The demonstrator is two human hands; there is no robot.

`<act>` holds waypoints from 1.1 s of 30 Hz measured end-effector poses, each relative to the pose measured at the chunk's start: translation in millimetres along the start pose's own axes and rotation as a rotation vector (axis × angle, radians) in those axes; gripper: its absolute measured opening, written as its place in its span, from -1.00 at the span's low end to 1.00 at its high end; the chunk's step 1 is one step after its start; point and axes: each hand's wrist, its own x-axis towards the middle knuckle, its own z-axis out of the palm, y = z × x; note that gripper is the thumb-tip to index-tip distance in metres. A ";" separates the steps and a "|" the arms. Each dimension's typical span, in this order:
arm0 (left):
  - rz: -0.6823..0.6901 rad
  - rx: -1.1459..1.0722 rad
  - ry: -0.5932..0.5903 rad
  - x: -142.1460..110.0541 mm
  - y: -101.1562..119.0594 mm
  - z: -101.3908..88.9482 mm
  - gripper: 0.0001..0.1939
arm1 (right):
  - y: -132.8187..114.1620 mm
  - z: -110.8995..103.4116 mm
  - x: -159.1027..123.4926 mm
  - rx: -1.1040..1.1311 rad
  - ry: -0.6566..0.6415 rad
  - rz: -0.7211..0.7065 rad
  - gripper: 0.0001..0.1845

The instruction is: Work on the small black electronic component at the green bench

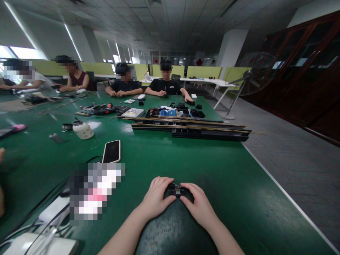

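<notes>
A small black part (pixel 176 190) with a bit of metal on it rests on the green table (pixel 164 159) near its front edge. My left hand (pixel 156 198) grips its left end with curled fingers. From the other side, my right hand (pixel 198 203) pinches its right end. The underside of the part is hidden by my fingers.
A phone (pixel 112 151) lies face up to the left, beside a blurred patch. Long black rails (pixel 191 129) lie across the table's middle, with a white jar (pixel 83 129), tools and small parts behind. Several people sit at the far side. A standing fan (pixel 247 76) is to the right.
</notes>
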 end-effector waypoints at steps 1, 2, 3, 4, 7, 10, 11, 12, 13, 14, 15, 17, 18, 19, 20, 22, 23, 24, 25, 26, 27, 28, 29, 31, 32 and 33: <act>0.001 0.002 0.001 0.2 0.0 0.0 -0.51 | 0.0 0.1 0.0 -0.001 0.000 0.002 -0.66; 0.001 0.003 0.001 0.4 0.2 -0.1 -0.51 | -0.2 0.0 0.0 0.000 -0.002 0.003 -0.66; 0.002 0.005 0.003 0.6 0.4 -0.3 -0.53 | -0.6 -0.1 0.0 0.002 -0.003 0.003 -0.66; 0.003 0.006 0.004 0.8 0.6 -0.5 -0.55 | -1.1 -0.3 -0.1 0.004 -0.003 0.003 -0.66; 0.014 0.010 0.006 1.1 1.1 -1.2 -0.64 | -2.1 -0.7 -0.4 0.004 0.003 0.007 -0.65; 0.031 0.015 0.007 0.8 0.6 -1.1 -0.68 | -2.0 -0.5 -0.6 0.001 0.007 0.009 -0.64; 0.036 0.016 0.007 0.6 0.3 -0.9 -0.68 | -1.8 -0.3 -0.6 0.001 0.008 0.008 -0.64; 0.039 0.017 0.006 0.5 0.0 -0.7 -0.69 | -1.8 -0.2 -0.6 0.001 0.009 0.006 -0.65; 0.040 0.017 0.005 0.4 -0.2 -0.5 -0.69 | -1.9 -0.2 -0.5 0.002 0.010 0.005 -0.65; 0.040 0.017 0.004 0.3 -0.3 -0.5 -0.69 | -2.1 -0.2 -0.4 0.002 0.010 0.002 -0.65; 0.040 0.016 0.003 0.3 -0.2 -0.6 -0.69 | -2.6 -0.4 -0.3 0.002 0.009 0.000 -0.65; 0.038 0.012 -0.001 0.4 0.4 -1.3 -0.67 | -3.9 -1.0 0.0 0.004 0.003 -0.003 -0.65; 0.035 0.010 -0.003 0.5 0.8 -1.8 -0.66 | -4.6 -1.4 0.1 0.004 -0.004 -0.008 -0.65; 0.033 0.008 -0.007 0.7 1.4 -2.4 -0.64 | -5.4 -1.9 0.1 0.003 -0.012 -0.013 -0.66; 0.030 0.006 -0.012 0.8 1.9 -2.9 -0.63 | -6.1 -2.5 0.1 0.000 -0.022 -0.018 -0.67; 0.029 0.005 -0.021 1.2 2.6 -3.5 -0.61 | -7.4 -3.6 -0.2 -0.013 -0.041 -0.023 -0.71; 0.031 0.005 -0.024 1.3 2.9 -3.6 -0.60 | -8.0 -4.2 -0.4 -0.024 -0.051 -0.022 -0.73; 0.031 0.005 -0.026 1.3 3.1 -3.4 -0.58 | -8.6 -4.6 -0.7 -0.038 -0.060 -0.018 -0.75; 0.029 0.004 -0.026 1.3 3.2 -3.2 -0.56 | -9.3 -5.1 -0.9 -0.053 -0.070 -0.012 -0.77; 0.025 0.004 -0.023 1.3 3.4 -2.9 -0.52 | -10.0 -5.4 -1.1 -0.068 -0.081 -0.007 -0.78; 0.018 0.003 -0.020 1.2 3.6 -2.6 -0.50 | -10.8 -5.6 -1.3 -0.083 -0.090 -0.002 -0.78; 0.012 0.002 -0.018 1.1 3.8 -2.5 -0.48 | -11.6 -5.8 -1.4 -0.096 -0.103 0.002 -0.77; 0.006 0.001 -0.016 1.1 4.2 -2.5 -0.49 | -12.4 -5.9 -1.4 -0.104 -0.112 0.004 -0.77; 0.012 -0.005 -0.029 1.2 5.3 -3.3 -0.61 | -14.0 -5.8 -1.2 -0.111 -0.117 0.008 -0.77; 0.014 -0.008 -0.040 1.3 5.9 -3.8 -0.64 | -14.6 -5.8 -1.1 -0.114 -0.112 0.009 -0.78; 0.014 -0.009 -0.042 1.4 6.6 -4.5 -0.66 | -15.1 -5.8 -1.0 -0.118 -0.112 0.008 -0.78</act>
